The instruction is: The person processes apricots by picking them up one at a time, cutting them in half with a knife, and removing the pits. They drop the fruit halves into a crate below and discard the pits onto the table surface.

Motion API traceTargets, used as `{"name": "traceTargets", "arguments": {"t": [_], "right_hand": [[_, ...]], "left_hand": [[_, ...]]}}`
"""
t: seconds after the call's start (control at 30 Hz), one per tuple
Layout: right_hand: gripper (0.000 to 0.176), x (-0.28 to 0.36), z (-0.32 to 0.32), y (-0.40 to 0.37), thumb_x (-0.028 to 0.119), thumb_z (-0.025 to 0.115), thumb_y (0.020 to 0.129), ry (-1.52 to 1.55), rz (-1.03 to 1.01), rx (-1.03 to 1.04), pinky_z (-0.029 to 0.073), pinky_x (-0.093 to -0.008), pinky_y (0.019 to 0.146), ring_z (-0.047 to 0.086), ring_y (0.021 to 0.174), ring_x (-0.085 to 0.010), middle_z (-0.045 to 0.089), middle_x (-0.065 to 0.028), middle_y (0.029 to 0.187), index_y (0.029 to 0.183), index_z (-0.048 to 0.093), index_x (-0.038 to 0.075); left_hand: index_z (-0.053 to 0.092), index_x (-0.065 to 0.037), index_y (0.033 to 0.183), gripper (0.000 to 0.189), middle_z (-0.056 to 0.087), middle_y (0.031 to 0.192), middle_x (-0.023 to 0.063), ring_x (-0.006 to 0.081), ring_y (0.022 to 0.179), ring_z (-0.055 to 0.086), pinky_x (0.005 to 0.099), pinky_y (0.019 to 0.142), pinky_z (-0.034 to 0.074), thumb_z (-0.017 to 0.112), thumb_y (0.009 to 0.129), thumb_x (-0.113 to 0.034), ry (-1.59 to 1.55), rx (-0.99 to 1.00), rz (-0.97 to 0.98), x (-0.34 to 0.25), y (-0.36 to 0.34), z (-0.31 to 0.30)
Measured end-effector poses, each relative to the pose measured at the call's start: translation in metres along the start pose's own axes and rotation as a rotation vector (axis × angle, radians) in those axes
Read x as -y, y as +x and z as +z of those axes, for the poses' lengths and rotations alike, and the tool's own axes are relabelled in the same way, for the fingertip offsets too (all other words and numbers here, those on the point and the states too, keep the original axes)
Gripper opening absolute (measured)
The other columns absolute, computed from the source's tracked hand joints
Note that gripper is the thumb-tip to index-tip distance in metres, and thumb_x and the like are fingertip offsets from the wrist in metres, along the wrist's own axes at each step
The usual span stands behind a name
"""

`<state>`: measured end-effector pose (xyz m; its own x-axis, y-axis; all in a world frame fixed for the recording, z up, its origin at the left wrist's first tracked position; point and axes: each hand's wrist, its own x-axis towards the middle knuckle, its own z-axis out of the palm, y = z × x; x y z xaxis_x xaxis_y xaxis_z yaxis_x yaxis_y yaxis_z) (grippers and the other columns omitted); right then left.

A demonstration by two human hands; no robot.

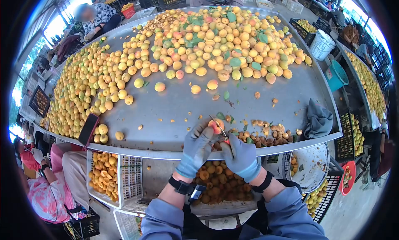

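Near the front edge of a metal table point(166, 115), my left hand point(196, 143), in a grey-blue glove, pinches a yellow and red apricot point(216, 125). Close beside it, my right hand point(241, 152), gloved alike, is closed on a small thin-bladed knife point(223, 133); its blade lies against the apricot and most of its handle is hidden in my fingers. Brown apricot pits point(272, 136) lie in a heap just right of my hands. Below my wrists, a crate point(226, 207) holds split apricots point(216, 173).
A big pile of apricots point(224, 40) covers the table's far side, with more along the left. A phone point(88, 129) lies at the left edge, a grey cloth point(319, 119) at the right. A white crate point(120, 177) and white basin point(309, 165) flank me. Other people sit around.
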<state>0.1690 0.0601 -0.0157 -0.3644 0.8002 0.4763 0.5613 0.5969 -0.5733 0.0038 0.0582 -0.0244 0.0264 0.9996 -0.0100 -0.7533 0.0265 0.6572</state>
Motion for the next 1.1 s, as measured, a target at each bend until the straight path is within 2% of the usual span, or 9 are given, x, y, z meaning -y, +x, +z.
{"name": "traceTargets", "arguments": {"t": [0.13,0.23,0.3,0.4,0.73,0.8,0.83,0.9,1.1], "right_hand": [[0.033,0.002,-0.008,0.001,0.015,0.070,0.087,-0.044,0.053,0.065,0.052,-0.0386,0.053,0.066,0.062,-0.0360,0.065,-0.0177,0.072,0.113,0.060,-0.004],[0.033,0.007,-0.009,0.002,0.015,0.070,0.087,-0.077,0.110,0.108,0.052,-0.0384,0.053,0.066,0.062,-0.0355,0.065,-0.0170,0.072,0.112,0.060,-0.002],[0.032,0.001,-0.004,0.000,0.020,0.068,0.090,-0.089,0.072,0.082,0.048,-0.0394,0.048,0.064,0.057,-0.0337,0.064,-0.0139,0.070,0.112,0.058,0.000],[0.031,0.000,-0.003,-0.001,0.025,0.065,0.092,-0.103,0.035,0.053,0.044,-0.0404,0.043,0.061,0.051,-0.0320,0.063,-0.0110,0.068,0.112,0.056,0.002],[0.032,0.004,-0.009,0.000,0.025,0.065,0.092,-0.150,0.043,0.095,0.045,-0.0400,0.043,0.061,0.051,-0.0315,0.063,-0.0105,0.067,0.113,0.055,0.003],[0.032,0.003,-0.009,-0.001,0.025,0.065,0.092,-0.152,0.035,0.094,0.045,-0.0397,0.043,0.061,0.050,-0.0311,0.063,-0.0103,0.066,0.113,0.056,0.003],[0.032,0.002,-0.009,-0.001,0.025,0.066,0.092,-0.153,0.027,0.094,0.045,-0.0393,0.043,0.061,0.050,-0.0308,0.062,-0.0101,0.065,0.113,0.056,0.003],[0.032,-0.001,-0.009,0.000,0.025,0.065,0.092,-0.126,0.007,0.074,0.045,-0.0391,0.043,0.061,0.050,-0.0304,0.062,-0.0097,0.064,0.113,0.056,0.003],[0.034,0.000,-0.014,0.001,0.023,0.068,0.091,-0.090,0.020,0.098,0.047,-0.0391,0.047,0.063,0.054,-0.0318,0.062,-0.0119,0.065,0.115,0.058,0.001]], "left_hand": [[0.052,0.006,0.133,0.041,0.064,0.123,0.0135,0.0225,0.109,0.064,0.0342,0.094,0.053,0.063,0.099,-0.015,-0.028,-0.025,-0.090,-0.002,0.003,0.001],[0.050,0.005,0.137,0.046,0.066,0.118,0.0111,0.0146,0.101,0.065,0.0260,0.085,0.055,0.066,0.096,-0.009,0.013,-0.130,-0.074,0.004,0.004,-0.006],[0.047,0.005,0.140,0.050,0.067,0.116,0.0110,0.0097,0.087,0.065,0.0211,0.068,0.053,0.066,0.095,-0.005,0.130,-0.187,0.013,0.010,0.005,-0.014],[0.043,0.004,0.143,0.055,0.068,0.115,0.0105,0.0052,0.073,0.060,0.0179,0.056,0.046,0.067,0.094,-0.002,0.147,-0.253,0.024,0.006,0.005,0.000],[0.039,0.002,0.147,0.060,0.067,0.120,0.0114,0.0040,0.071,0.055,0.0173,0.054,0.044,0.064,0.092,0.002,0.292,-0.195,0.083,0.003,0.002,0.000],[0.039,0.003,0.146,0.059,0.062,0.128,0.0139,0.0157,0.108,0.062,0.0247,0.086,0.052,0.062,0.093,0.004,0.322,-0.185,0.087,0.002,0.002,0.001],[0.039,0.003,0.146,0.059,0.062,0.128,0.0139,0.0157,0.108,0.062,0.0247,0.086,0.052,0.062,0.093,0.004,0.323,-0.184,0.087,0.002,0.002,0.002],[0.041,0.002,0.145,0.058,0.067,0.120,0.0117,0.0045,0.074,0.057,0.0177,0.057,0.046,0.065,0.093,-0.001,0.301,-0.190,0.127,0.002,0.003,0.004],[0.053,0.003,0.136,0.047,0.069,0.113,0.0094,0.0037,0.072,0.057,0.0193,0.056,0.046,0.070,0.093,-0.008,0.164,-0.135,-0.027,0.004,0.007,-0.009]]}}
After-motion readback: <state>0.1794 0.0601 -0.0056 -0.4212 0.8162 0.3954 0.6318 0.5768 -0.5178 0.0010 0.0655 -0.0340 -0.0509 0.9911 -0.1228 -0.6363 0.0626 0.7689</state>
